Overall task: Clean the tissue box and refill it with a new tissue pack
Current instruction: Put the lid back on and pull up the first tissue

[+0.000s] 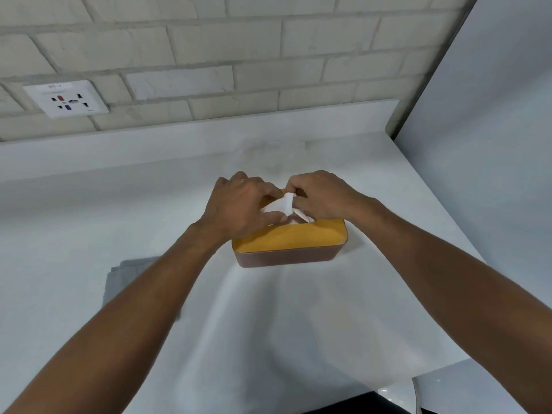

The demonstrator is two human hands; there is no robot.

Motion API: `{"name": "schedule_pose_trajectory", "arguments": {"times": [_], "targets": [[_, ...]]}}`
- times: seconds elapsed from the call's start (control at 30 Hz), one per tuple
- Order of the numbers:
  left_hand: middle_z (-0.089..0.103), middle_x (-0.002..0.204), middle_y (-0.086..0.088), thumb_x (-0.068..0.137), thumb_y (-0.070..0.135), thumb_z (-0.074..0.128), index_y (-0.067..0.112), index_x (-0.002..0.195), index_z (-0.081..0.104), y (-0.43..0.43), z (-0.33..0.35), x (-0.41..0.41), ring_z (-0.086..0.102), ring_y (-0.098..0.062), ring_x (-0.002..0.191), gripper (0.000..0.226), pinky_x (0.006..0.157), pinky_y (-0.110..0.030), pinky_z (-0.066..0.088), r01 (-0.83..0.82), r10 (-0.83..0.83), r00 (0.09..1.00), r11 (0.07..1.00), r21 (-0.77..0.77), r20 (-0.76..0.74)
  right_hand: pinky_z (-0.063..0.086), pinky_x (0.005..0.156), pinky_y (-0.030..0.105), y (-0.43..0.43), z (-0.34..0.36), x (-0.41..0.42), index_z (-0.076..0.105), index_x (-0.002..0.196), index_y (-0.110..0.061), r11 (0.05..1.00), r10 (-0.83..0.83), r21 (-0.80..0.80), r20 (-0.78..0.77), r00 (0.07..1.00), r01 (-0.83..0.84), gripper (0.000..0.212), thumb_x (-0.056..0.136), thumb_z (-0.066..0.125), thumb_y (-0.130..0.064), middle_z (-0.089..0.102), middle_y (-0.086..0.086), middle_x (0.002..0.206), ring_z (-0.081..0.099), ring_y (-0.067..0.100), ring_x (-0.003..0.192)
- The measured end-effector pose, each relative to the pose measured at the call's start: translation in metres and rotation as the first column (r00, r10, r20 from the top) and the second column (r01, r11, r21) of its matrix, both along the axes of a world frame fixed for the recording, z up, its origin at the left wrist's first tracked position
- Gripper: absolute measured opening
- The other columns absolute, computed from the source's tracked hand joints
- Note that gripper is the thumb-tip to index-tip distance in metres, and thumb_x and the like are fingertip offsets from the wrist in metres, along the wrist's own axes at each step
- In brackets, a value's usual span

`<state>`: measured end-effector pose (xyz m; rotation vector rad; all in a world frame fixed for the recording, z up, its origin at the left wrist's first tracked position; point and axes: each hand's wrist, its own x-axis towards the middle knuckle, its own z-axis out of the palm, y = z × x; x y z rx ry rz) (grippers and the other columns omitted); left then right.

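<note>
White counter (328, 309) fills most of the view, running 6 to 12 o'clock. Pale brick wall (209, 40) stands behind it at 12. Plain white side panel (493, 144) at 2-3 o'clock.

Tissue box (286, 243) sits on the counter just past frame centre, brown body w/ yellow lid on top, long side facing the person. Grey cloth (125, 273) lies flat on the counter at 8 o'clock from the box, partly hidden by the left forearm. Wall socket (67, 98) at 10 o'clock on the brick.

Both hands are over the lid's far half. Left hand (239, 201) comes in from 7, fingers curled over the tissue (282, 204), thumb pressed under it. Right hand (322, 195) comes in from 4, fingertips pinching the tissue's top corner. The white tissue sticks up from the lid's slot, between the hands.
</note>
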<state>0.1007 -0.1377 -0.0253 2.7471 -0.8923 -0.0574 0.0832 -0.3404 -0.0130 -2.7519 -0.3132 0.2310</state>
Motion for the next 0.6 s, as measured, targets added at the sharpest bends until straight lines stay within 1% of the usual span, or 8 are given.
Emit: {"name": "schedule_pose_trajectory", "arguments": {"times": [0.13,0.27,0.33,0.37,0.43,0.5,0.53,0.6], "targets": [[0.074,0.104,0.01,0.093,0.047,0.068,0.035,0.111,0.074,-0.01,-0.001,0.006,0.059,-0.025,0.108,0.022,0.081,-0.037,0.036,-0.052,0.052,0.999,0.998,-0.024,0.008,0.04,0.062,0.024,-0.005,0.0,0.001,0.065,0.103,-0.029,0.994,-0.021,0.109,-0.104,0.994,0.033,0.016,0.093,0.056,-0.021,0.065,-0.01,0.092,0.059,0.013,0.084],[0.068,0.089,0.013,0.095,0.036,0.071,0.032,0.103,0.076,-0.005,0.002,0.019,0.065,-0.021,0.094,0.01,0.073,-0.033,0.046,-0.126,0.107,0.982,0.985,-0.12,-0.155,0.047,0.068,0.026,-0.011,0.002,0.001,0.066,0.104,-0.033,0.98,-0.053,0.181,-0.158,0.986,0.081,0.021,0.089,0.058,-0.02,0.066,-0.015,0.089,0.061,0.008,0.085],[0.066,0.086,0.016,0.096,0.036,0.072,0.034,0.098,0.075,-0.003,0.005,0.025,0.064,-0.018,0.091,0.004,0.073,-0.032,0.046,-0.132,0.103,0.967,0.985,-0.112,-0.234,0.049,0.071,0.028,-0.014,0.003,0.0,0.064,0.105,-0.034,0.969,-0.074,0.22,-0.175,0.982,0.112,0.022,0.083,0.066,-0.031,0.067,-0.014,0.087,0.062,0.006,0.083],[0.065,0.085,0.016,0.096,0.036,0.072,0.034,0.096,0.072,-0.002,0.005,0.027,0.063,-0.017,0.09,0.001,0.073,-0.032,0.045,-0.125,0.095,0.962,0.987,-0.105,-0.254,0.049,0.069,0.029,-0.014,0.002,-0.001,0.063,0.105,-0.035,0.975,-0.068,0.198,-0.17,0.983,0.102,0.028,0.078,0.071,-0.039,0.067,-0.014,0.086,0.061,0.006,0.082],[0.065,0.088,0.014,0.099,0.034,0.07,0.035,0.095,0.067,-0.003,0.005,0.027,0.062,-0.018,0.09,0.005,0.073,-0.032,0.044,-0.099,0.069,0.959,0.99,-0.099,-0.277,0.043,0.06,0.029,-0.013,-0.001,-0.004,0.061,0.096,-0.036,0.999,-0.034,0.021,-0.107,0.994,0.036,0.029,0.072,0.074,-0.047,0.062,-0.015,0.082,0.058,0.009,0.079],[0.066,0.093,0.01,0.101,0.033,0.067,0.032,0.098,0.066,-0.004,0.005,0.027,0.062,-0.02,0.091,0.003,0.074,-0.033,0.044,-0.083,0.053,0.957,0.992,-0.095,-0.284,0.034,0.056,0.029,-0.012,-0.004,-0.002,0.055,0.078,-0.035,0.993,-0.015,-0.113,-0.01,1.0,0.014,0.014,0.077,0.069,-0.036,0.056,-0.014,0.076,0.053,0.014,0.076],[0.066,0.094,0.01,0.101,0.032,0.066,0.029,0.1,0.067,-0.004,0.006,0.026,0.061,-0.02,0.091,0.003,0.074,-0.033,0.044,-0.077,0.047,0.958,0.992,-0.095,-0.284,0.033,0.055,0.028,-0.013,-0.002,-0.001,0.054,0.072,-0.036,0.993,-0.037,-0.109,0.001,0.999,0.037,0.016,0.079,0.067,-0.031,0.056,-0.014,0.073,0.053,0.014,0.075],[0.065,0.092,0.011,0.102,0.031,0.065,0.025,0.104,0.07,-0.001,0.008,0.027,0.06,-0.019,0.09,0.008,0.076,-0.038,0.049,-0.074,0.035,0.953,0.99,-0.12,-0.302,0.038,0.058,0.028,-0.018,0.005,0.003,0.058,0.07,-0.039,0.996,-0.088,0.007,-0.068,0.994,0.089,0.019,0.08,0.069,-0.025,0.061,-0.015,0.073,0.056,0.012,0.074]]}}
